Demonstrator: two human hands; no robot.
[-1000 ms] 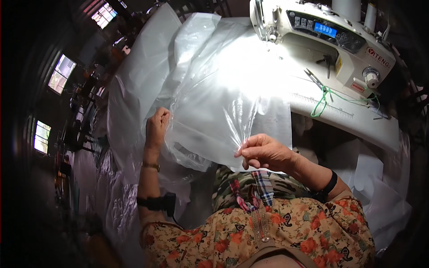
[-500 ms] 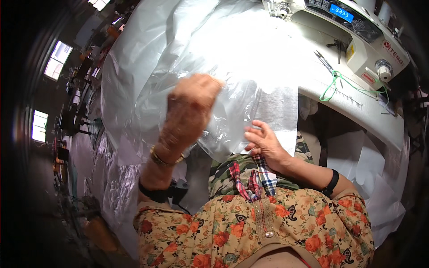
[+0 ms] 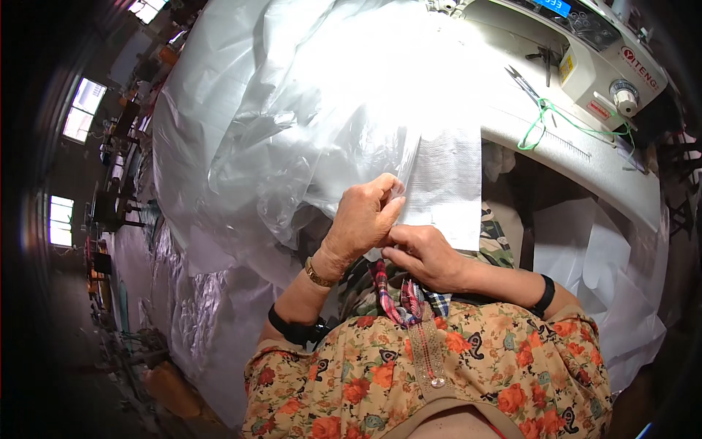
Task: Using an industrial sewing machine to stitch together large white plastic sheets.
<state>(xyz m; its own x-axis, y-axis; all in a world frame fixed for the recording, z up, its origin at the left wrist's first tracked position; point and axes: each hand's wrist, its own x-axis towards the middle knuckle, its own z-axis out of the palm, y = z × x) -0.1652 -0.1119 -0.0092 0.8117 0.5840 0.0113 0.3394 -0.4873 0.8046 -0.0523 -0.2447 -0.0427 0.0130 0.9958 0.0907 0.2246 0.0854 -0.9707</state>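
A large clear plastic film lies crumpled and shiny across the work surface, overexposed toward the machine. My left hand pinches the film's near edge between thumb and fingertips. Close against it, my right hand is closed, its curled fingers on the film's lower corner; the exact grip is partly hidden. Beside both hands, a white woven sheet shows its straight right edge and hangs toward my lap.
At upper right stands a white sewing machine with a lit display. Scissors and a looped green thread lie on its bed. White sheets hang at the right, and more film is heaped at lower left.
My left hand has come down and right to the film's near edge beside my right hand. My right hand has lowered slightly, and its spread fingers have curled closed.
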